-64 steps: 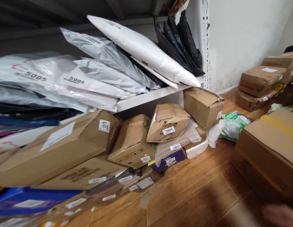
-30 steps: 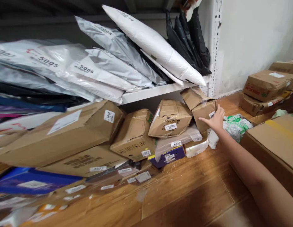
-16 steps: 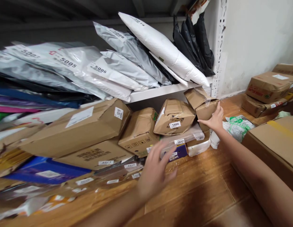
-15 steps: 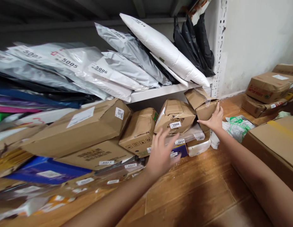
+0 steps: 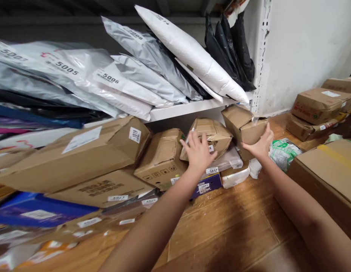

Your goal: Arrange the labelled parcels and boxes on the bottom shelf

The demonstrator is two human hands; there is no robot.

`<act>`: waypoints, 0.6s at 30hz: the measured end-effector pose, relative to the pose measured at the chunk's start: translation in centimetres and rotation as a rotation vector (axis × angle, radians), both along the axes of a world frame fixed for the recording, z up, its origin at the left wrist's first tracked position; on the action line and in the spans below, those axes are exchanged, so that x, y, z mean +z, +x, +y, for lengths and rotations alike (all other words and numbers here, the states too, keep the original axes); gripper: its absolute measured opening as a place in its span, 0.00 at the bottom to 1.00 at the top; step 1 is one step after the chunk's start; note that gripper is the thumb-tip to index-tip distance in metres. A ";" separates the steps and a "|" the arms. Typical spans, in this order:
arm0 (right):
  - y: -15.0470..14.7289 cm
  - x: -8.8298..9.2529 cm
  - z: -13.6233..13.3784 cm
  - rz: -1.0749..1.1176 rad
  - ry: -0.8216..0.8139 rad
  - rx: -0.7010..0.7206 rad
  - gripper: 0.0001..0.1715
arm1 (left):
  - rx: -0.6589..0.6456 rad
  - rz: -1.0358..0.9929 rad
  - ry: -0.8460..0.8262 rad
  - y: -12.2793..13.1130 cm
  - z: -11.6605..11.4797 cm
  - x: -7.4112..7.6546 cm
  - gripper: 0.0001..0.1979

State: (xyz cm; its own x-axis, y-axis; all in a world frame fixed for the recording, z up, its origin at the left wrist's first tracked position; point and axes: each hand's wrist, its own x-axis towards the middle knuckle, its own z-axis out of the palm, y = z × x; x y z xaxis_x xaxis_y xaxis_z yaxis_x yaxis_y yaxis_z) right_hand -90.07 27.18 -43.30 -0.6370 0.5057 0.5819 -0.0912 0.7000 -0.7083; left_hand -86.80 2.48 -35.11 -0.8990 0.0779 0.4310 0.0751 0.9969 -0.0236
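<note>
My right hand (image 5: 262,145) grips the front of a small brown cardboard box (image 5: 250,132) at the end of the row, thumb on its left side and fingers along its right edge. Spread fingers of my left hand (image 5: 200,151) lie against the front of a taped cardboard box (image 5: 211,130), covering much of its number label. Under these boxes are a clear plastic-wrapped parcel (image 5: 224,160), a purple box (image 5: 206,186) and a white-wrapped package (image 5: 234,177). Another carton (image 5: 161,158) stands just left of my left hand.
Above, a white shelf (image 5: 181,110) bears grey mailing bags (image 5: 152,60), a puffy white parcel (image 5: 189,49) and black bags (image 5: 234,56). Stacked cartons (image 5: 64,158) fill the left. A large carton (image 5: 325,170) and a green-printed bag (image 5: 283,153) sit on the wooden floor at right.
My left hand has moved up and forward onto the taped box. The small box in my right hand has shifted slightly right. The view has moved a little.
</note>
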 end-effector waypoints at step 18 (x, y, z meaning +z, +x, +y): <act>13.8 2.9 8.2 0.326 -0.237 0.046 0.71 | -0.048 0.114 0.099 -3.2 3.8 -0.1 0.24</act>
State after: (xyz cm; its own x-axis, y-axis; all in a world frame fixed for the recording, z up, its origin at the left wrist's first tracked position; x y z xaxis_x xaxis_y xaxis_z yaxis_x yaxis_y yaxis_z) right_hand -76.24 35.35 -40.39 -0.4635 0.6252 0.6279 -0.3652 0.5108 -0.7783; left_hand -90.04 6.24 -35.22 -0.8399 0.0713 0.5380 0.1250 0.9901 0.0639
